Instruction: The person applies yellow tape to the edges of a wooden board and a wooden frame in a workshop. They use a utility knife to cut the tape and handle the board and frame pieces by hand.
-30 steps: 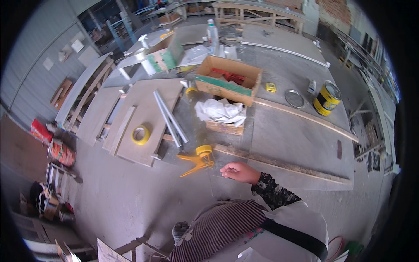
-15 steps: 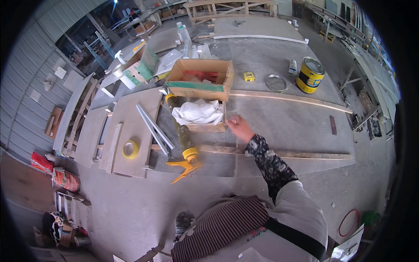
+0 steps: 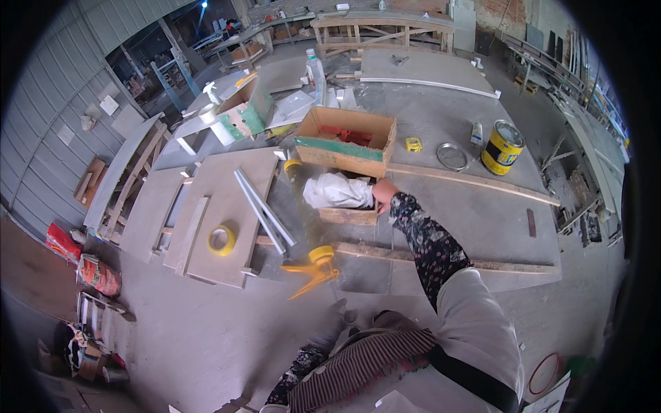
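Observation:
My right hand [image 3: 385, 195] is at the right end of a small open wooden box [image 3: 348, 216], its fingers bent over the end wall. Crumpled white cloth or plastic [image 3: 339, 191] fills the box. To the left of it lies a caulking gun with an orange-yellow handle [image 3: 320, 265]; its barrel looks smeared. My left hand [image 3: 335, 323] is low, in front of the table edge near my body, blurred so that its fingers cannot be made out. Behind the wooden box stands a cardboard box [image 3: 337, 150] with red items inside.
Left on the boards are a yellow tape roll [image 3: 221, 240] and two pale strips [image 3: 264, 210]. A yellow tape measure [image 3: 413, 144], round lid [image 3: 452, 156] and yellow can [image 3: 502, 147] stand at the right. Wooden battens [image 3: 475, 182] cross the table.
My right hand has closed in on the wooden box's right end. My left forearm has come further into view, its hand moving forward. The whole view has shifted slightly.

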### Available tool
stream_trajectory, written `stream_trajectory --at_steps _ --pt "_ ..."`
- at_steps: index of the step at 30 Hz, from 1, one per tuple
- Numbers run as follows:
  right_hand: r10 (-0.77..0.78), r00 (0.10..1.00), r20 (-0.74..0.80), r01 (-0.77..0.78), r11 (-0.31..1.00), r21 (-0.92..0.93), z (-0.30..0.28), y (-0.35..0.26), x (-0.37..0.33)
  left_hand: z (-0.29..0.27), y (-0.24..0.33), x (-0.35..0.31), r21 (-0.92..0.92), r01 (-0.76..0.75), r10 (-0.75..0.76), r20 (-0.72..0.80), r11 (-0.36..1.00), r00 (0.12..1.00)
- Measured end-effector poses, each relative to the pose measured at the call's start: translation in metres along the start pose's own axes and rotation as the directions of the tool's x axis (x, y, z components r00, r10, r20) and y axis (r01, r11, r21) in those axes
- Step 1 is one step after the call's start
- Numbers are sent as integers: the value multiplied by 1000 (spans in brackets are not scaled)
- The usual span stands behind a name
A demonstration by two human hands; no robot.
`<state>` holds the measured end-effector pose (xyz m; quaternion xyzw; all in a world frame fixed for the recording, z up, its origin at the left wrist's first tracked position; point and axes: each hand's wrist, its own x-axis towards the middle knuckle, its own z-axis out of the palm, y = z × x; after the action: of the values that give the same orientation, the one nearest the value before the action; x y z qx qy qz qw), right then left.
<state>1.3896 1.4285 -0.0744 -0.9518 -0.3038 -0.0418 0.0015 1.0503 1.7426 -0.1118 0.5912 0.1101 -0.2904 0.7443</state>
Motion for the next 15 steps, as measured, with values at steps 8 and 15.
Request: stream_trajectory --at_steps 8,15 --pt "471 879 72 -319 471 822 -35 17 -43 -35 -31 -10 430 -268 369 -171 862 914" --pt "676 698 234 -486 208 849 -127 116 -87 -3 11 -50 -233 -291 138 -511 928 848"
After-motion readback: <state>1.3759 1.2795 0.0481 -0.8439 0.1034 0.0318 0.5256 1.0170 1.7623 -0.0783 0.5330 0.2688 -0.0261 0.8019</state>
